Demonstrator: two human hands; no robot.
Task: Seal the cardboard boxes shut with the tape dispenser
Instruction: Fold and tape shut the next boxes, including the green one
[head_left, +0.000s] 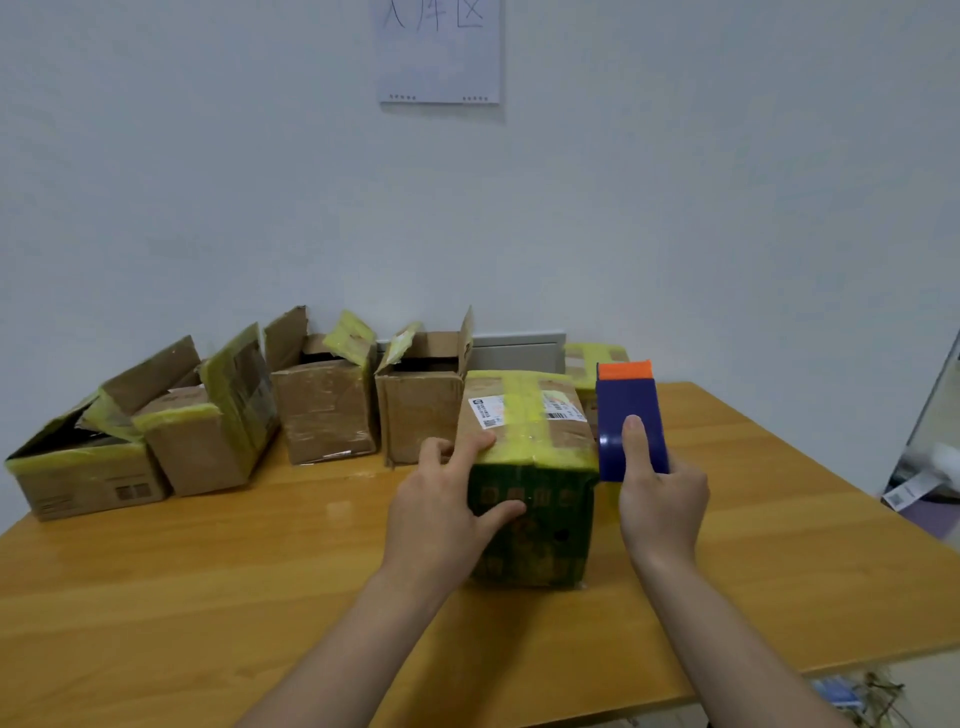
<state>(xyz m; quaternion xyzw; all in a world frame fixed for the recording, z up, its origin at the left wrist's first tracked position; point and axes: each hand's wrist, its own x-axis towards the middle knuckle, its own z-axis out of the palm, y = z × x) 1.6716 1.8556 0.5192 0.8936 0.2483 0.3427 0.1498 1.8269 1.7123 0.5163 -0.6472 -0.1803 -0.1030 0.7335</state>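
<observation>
left hand (441, 512) rests spread open against the near left corner of a closed cardboard box (530, 467), fingers on its yellow-taped top edge and thumb on its dark green front face. right hand (662, 499) is closed around a blue tape dispenser (631, 423) with an orange end, index finger laid flat along its back, held upright just beside the box's right edge. both rest over a wooden table (208, 597). beyond the left hand, four open boxes (322, 410) with raised flaps stand in a row along the white wall. beyond the right hand sits another taped box (589, 364), partly hidden. a paper sheet (439, 52) hangs on the wall above.
</observation>
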